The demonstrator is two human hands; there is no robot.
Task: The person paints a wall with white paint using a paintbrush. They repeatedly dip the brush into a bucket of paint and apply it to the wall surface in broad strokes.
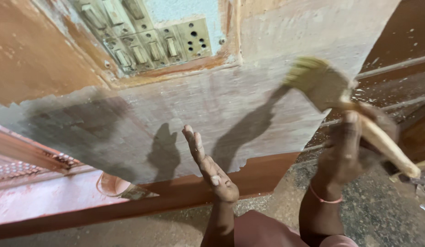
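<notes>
Right hand (347, 153) was clenched around the pale wooden handle of a wide paintbrush (333, 93), bristles raised up and to the left of the fist, close to the grey-coated wall (249, 105); blur hid whether the bristles touched it. Left hand (210, 167) was released, flat, fingers extended toward the wall, holding nothing, lower and well left of the brush. A switch panel (148, 39) sat above, a reddish skirting band (185, 192) below.

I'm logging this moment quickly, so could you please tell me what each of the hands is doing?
Left hand: open, flat, holding nothing.
Right hand: closed around the paintbrush handle.
</notes>
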